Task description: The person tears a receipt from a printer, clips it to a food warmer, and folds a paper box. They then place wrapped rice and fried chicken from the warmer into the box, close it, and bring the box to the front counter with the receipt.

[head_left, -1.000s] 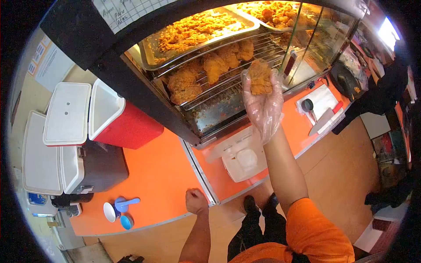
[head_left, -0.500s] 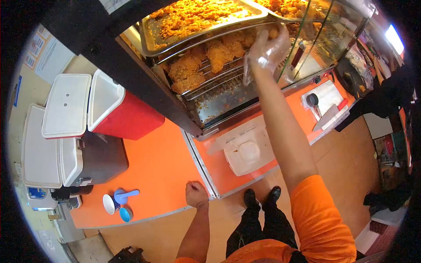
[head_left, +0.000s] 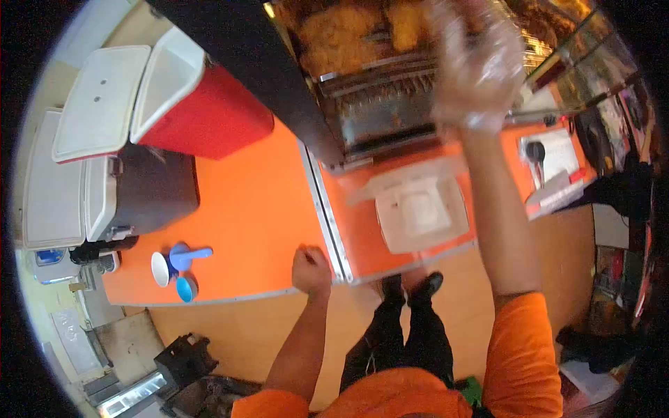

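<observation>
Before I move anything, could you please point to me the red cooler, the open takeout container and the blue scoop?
Red cooler (head_left: pixel 217 115): head view, on its red side wall.
Open takeout container (head_left: pixel 426 241): head view, on its wall nearer the person.
Blue scoop (head_left: pixel 201 253): head view, on its handle.

I count two coolers, one red (head_left: pixel 226 115), one dark (head_left: pixel 157 184); two white lids (head_left: pixel 101 104); two cups, one white-lined (head_left: pixel 161 269), one light-blue (head_left: pixel 186 288); one blue scoop (head_left: pixel 181 257); one open container (head_left: pixel 424 216); two shoes (head_left: pixel 426 284); fried pieces (head_left: pixel 338 42), at least two, rest blurred.
</observation>
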Tool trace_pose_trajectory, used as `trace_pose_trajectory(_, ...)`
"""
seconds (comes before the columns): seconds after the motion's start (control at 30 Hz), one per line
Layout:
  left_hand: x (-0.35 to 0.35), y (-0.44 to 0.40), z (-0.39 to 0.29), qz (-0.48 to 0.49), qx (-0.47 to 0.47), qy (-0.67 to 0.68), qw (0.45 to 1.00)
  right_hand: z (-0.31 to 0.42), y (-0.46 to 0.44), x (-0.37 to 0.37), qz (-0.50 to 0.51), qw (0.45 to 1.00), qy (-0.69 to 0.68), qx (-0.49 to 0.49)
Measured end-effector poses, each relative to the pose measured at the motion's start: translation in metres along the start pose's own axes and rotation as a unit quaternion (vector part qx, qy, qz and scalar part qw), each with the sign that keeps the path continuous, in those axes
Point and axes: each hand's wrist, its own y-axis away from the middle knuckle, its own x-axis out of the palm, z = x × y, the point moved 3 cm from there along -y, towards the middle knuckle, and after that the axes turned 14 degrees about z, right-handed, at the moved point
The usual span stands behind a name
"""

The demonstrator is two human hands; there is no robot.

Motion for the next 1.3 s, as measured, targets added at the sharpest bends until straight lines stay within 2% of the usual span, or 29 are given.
trace_pose_trajectory(0.03, 0.001, -0.001, 0.004, 0.016, -0.008, 0.008, 1.000, 0.014, 0.010, -0.002, 0.045, 0.987, -0.114, -0.103)
trace_pose_trajectory(0.07, -0.001, -0.002, 0.001, 0.004, -0.003, 0.011, 1.000, 0.007, 0.023, 0.017, 0.061, 0.980, 0.110, -0.156)
trace_pose_trajectory(0.1, -0.003, -0.001, -0.004, -0.019, 0.006, 0.001, 1.000, 0.007, 0.019, 0.021, 0.052, 0.980, 0.105, -0.159)
trace_pose_trajectory(0.2, -0.006, 0.001, -0.008, -0.041, 0.013, -0.013, 0.999, 0.016, 0.007, 0.039, 0.126, 0.953, 0.075, -0.266)
trace_pose_trajectory(0.23, -0.007, 0.002, -0.007, -0.035, 0.012, -0.014, 0.999, 0.017, 0.001, 0.040, 0.123, 0.953, 0.071, -0.266)
trace_pose_trajectory(0.3, -0.008, 0.000, -0.008, -0.034, 0.006, -0.015, 0.999, 0.017, -0.014, 0.048, 0.308, 0.914, 0.121, -0.235)
trace_pose_trajectory(0.33, -0.008, 0.000, -0.009, -0.028, -0.001, -0.015, 0.999, 0.016, -0.017, 0.048, 0.307, 0.914, 0.120, -0.237)
trace_pose_trajectory(0.4, -0.007, 0.001, -0.009, -0.024, -0.011, -0.011, 1.000, 0.015, -0.022, 0.047, 0.317, 0.896, 0.071, -0.301)
trace_pose_trajectory(0.5, -0.006, 0.001, -0.006, -0.040, -0.005, -0.028, 0.999, 0.008, -0.026, 0.053, 0.321, 0.876, 0.087, -0.350)
trace_pose_trajectory(0.53, -0.006, 0.001, -0.004, -0.031, -0.015, -0.040, 0.999, 0.005, -0.025, 0.056, 0.292, 0.880, 0.102, -0.361)
trace_pose_trajectory(0.57, -0.007, 0.000, -0.006, -0.024, -0.023, -0.051, 0.998, 0.009, -0.027, 0.051, 0.291, 0.879, 0.102, -0.363)
trace_pose_trajectory(0.63, -0.008, 0.000, -0.007, -0.009, -0.025, -0.030, 0.999, 0.013, -0.026, 0.044, 0.357, 0.872, 0.142, -0.304)
trace_pose_trajectory(0.67, -0.008, 0.001, -0.006, 0.009, -0.027, -0.011, 1.000, 0.012, -0.022, 0.046, 0.359, 0.871, 0.142, -0.305)
trace_pose_trajectory(0.73, -0.008, 0.001, -0.004, 0.003, -0.023, -0.015, 1.000, 0.008, -0.015, 0.048, 0.280, 0.902, 0.070, -0.323)
trace_pose_trajectory(0.83, -0.009, -0.001, -0.010, -0.014, -0.014, -0.013, 1.000, 0.013, -0.008, 0.052, 0.248, 0.911, 0.004, -0.329)
trace_pose_trajectory(0.9, -0.009, 0.001, -0.009, -0.022, -0.007, -0.012, 1.000, 0.023, -0.008, 0.060, 0.243, 0.921, 0.015, -0.303)
trace_pose_trajectory(0.97, -0.007, 0.000, -0.007, -0.036, 0.001, -0.041, 0.998, 0.023, -0.014, 0.075, 0.278, 0.926, 0.099, -0.236)
trace_pose_trajectory(1.03, -0.011, 0.001, -0.014, -0.022, -0.009, -0.042, 0.999, 0.025, -0.017, 0.093, 0.281, 0.930, 0.087, -0.221)
trace_pose_trajectory(1.1, -0.011, 0.001, -0.014, -0.010, -0.023, -0.042, 0.999, 0.033, -0.018, 0.090, 0.196, 0.951, 0.113, -0.210)
trace_pose_trajectory(1.13, -0.008, 0.001, -0.010, -0.021, -0.011, -0.033, 0.999, 0.036, -0.017, 0.078, 0.061, 0.965, 0.053, -0.251)
trace_pose_trajectory(1.17, -0.006, 0.001, -0.007, -0.033, 0.000, -0.023, 0.999, 0.032, -0.012, 0.070, 0.058, 0.965, 0.053, -0.251)
trace_pose_trajectory(1.23, -0.011, 0.001, -0.012, -0.028, -0.007, -0.033, 0.999, 0.022, -0.002, 0.033, 0.143, 0.962, 0.099, -0.210)
trace_pose_trajectory(1.27, -0.012, 0.002, -0.015, -0.021, -0.017, -0.043, 0.999, 0.007, 0.002, 0.029, 0.143, 0.961, 0.100, -0.214)
trace_pose_trajectory(1.3, -0.008, 0.000, -0.012, -0.023, -0.018, -0.037, 0.999, -0.014, 0.006, 0.025, 0.065, 0.982, 0.041, -0.174)
